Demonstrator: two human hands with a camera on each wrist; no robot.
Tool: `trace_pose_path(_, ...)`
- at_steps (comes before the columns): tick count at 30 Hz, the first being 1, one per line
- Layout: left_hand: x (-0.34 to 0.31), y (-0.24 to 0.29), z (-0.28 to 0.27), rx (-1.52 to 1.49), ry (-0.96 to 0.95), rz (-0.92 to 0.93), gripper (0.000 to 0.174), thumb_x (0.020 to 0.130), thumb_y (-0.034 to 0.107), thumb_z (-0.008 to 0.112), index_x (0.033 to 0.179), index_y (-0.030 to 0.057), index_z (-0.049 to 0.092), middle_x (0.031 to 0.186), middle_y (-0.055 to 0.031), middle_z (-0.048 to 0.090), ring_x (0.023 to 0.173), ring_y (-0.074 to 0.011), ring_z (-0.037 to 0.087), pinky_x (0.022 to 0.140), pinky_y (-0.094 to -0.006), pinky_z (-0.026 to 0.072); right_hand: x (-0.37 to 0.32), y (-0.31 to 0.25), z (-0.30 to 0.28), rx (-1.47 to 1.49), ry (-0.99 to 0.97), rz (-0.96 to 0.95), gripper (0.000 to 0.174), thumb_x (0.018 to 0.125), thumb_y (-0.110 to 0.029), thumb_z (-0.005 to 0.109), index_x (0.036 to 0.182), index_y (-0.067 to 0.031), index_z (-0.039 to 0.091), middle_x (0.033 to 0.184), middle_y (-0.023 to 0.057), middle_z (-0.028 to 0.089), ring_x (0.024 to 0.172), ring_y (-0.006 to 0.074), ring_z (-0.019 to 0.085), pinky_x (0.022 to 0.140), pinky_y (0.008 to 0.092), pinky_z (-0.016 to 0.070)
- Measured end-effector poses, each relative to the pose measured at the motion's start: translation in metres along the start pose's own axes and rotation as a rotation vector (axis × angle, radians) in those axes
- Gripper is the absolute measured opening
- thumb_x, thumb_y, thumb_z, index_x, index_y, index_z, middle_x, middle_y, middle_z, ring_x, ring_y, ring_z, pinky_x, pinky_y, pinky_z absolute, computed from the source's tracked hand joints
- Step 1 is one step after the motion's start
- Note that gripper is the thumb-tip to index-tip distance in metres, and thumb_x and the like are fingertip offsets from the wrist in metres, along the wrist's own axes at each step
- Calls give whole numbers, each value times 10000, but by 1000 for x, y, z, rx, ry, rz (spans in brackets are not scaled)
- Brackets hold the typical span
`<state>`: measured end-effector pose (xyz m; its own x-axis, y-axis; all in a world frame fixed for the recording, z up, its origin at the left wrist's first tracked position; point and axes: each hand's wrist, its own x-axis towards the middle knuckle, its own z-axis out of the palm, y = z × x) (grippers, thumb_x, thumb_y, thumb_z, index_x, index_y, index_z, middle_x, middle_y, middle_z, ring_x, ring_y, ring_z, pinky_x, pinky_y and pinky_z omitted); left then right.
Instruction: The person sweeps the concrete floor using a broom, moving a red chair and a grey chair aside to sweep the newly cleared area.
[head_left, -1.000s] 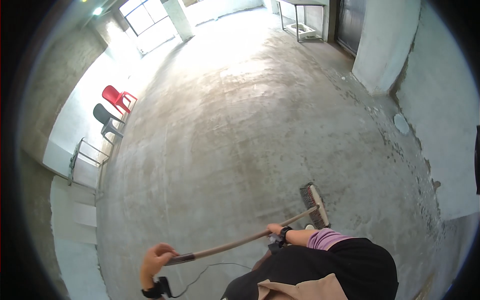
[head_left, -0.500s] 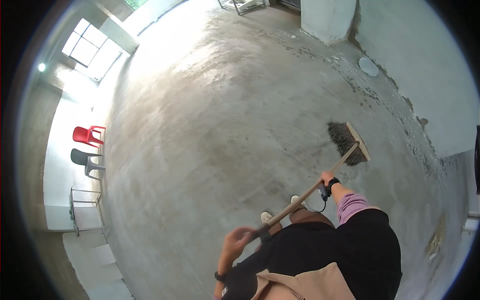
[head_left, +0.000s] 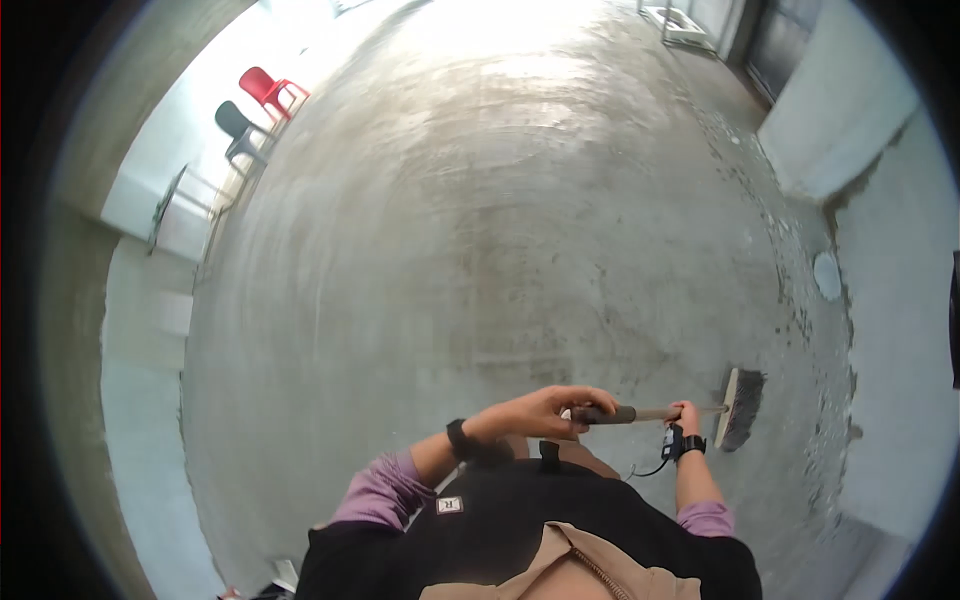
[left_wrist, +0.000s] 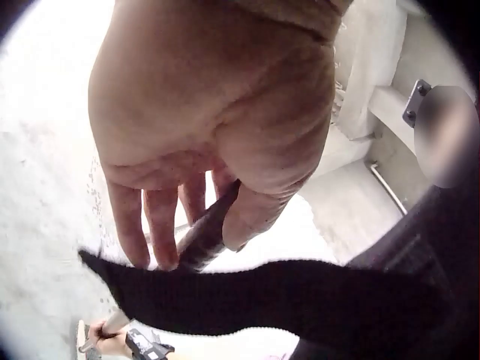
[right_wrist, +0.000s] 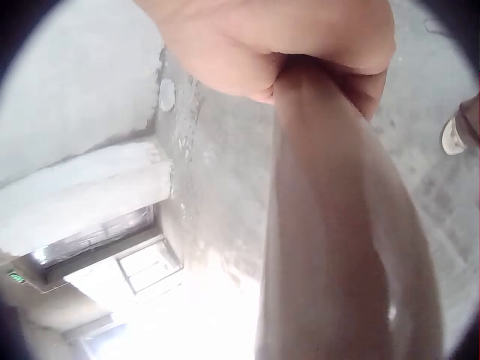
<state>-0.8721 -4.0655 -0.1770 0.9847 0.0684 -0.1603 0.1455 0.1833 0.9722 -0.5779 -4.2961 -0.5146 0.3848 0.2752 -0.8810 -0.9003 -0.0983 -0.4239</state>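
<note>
A broom with a dark-bristled head (head_left: 741, 409) is held low across the front of the body, its head on the floor at the right. My left hand (head_left: 556, 411) grips the dark end of the handle; in the left wrist view the fingers and thumb of the left hand (left_wrist: 214, 120) lie round that dark grip (left_wrist: 206, 244). Closer to the broom head, my right hand (head_left: 686, 420) holds the pole. In the right wrist view the right hand (right_wrist: 300, 45) is curled round the pole (right_wrist: 322, 210).
Concrete floor (head_left: 450, 250) stretches ahead. Along the left wall stand a red chair (head_left: 268, 92), a dark chair (head_left: 238, 128) and a metal frame (head_left: 185, 205). A pillar (head_left: 835, 110) and a wall with a pale round patch (head_left: 827, 276) are at the right.
The broom head has swung right and lower in the head view, and its handle lies nearly level. My left hand has moved up and right, nearer my right hand; both still hold the broom.
</note>
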Motion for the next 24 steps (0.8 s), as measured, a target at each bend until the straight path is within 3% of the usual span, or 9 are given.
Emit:
trace_pose_path(3, 15, -4, -16, -27, 38, 177, 405, 737, -92, 576, 1097, 91, 547, 1132, -12, 534, 1057, -149, 497, 910, -303, 409, -42, -7, 64, 163, -37, 54, 75, 782, -95, 487, 717, -59, 474, 654, 55, 518, 610, 188, 534, 553, 332, 469)
trace_pose_path(10, 40, -18, -46, 211, 154, 75, 299, 761, 43, 590, 1059, 49, 568, 1049, -52, 590, 981, -147, 538, 856, -296, 435, -149, 7, 208, 56, -524, 152, 156, 882, -132, 439, 911, -17, 540, 841, 75, 572, 783, 191, 587, 687, 318, 498)
trace_pose_path(12, 32, -14, -51, 212, 329, 100, 151, 786, 84, 564, 909, 12, 612, 845, -58, 631, 823, -133, 585, 728, -284, 472, -217, 16, 258, 6, -705, 16, 250, 927, -209, 407, 1025, -8, 518, 921, 88, 583, 821, 193, 586, 700, 299, 499)
trace_pose_path(14, 17, 12, -55, 241, 527, 65, 125, 799, 102, 554, 820, -2, 621, 736, -56, 633, 716, -126, 599, 636, -269, 481, -217, 22, 276, -329, -984, -327, 287, 945, -249, 386, 1051, -11, 507, 962, 103, 589, 843, 201, 590, 708, 299, 500)
trace_pose_path(16, 1, 37, -60, 219, 763, 194, 223, 810, 153, 558, 660, -10, 589, 593, -55, 598, 563, -104, 571, 504, -249, 452, -225, 28, 295, -299, -1096, -170, 308, 953, -273, 384, 1069, -12, 498, 990, 115, 591, 859, 204, 591, 697, 291, 501)
trace_pose_path(18, -18, 68, -70, 479, 997, 299, 316, 805, 214, 592, 579, -3, 555, 506, -44, 559, 487, -94, 544, 442, -252, 412, -263, 24, 333, 93, -969, 470, 313, 952, -283, 401, 1080, -12, 491, 1005, 125, 589, 867, 202, 591, 668, 276, 501)
trace_pose_path(19, -29, 84, -72, 511, 1079, 285, 337, 795, 241, 609, 563, 3, 550, 489, -49, 547, 466, -106, 539, 434, -262, 403, -294, 21, 345, -89, -977, 490, 285, 931, -246, 457, 1088, -10, 483, 977, 132, 597, 831, 188, 599, 620, 260, 495)
trace_pose_path(22, -60, 117, -81, 659, 1311, 285, 389, 764, 312, 655, 532, 21, 543, 449, -70, 519, 417, -157, 525, 419, -291, 386, -312, 24, 351, -358, -1149, 32, 282, 915, -211, 485, 1101, 0, 473, 915, 124, 602, 777, 175, 603, 574, 257, 482)
trace_pose_path(24, -73, 123, -87, 841, 1437, 325, 400, 741, 349, 678, 531, 34, 549, 440, -90, 509, 397, -208, 516, 422, -309, 388, -345, 9, 364, -464, -1087, -421, 254, 908, -155, 474, 1104, 6, 469, 874, 104, 598, 754, 166, 601, 607, 255, 459)
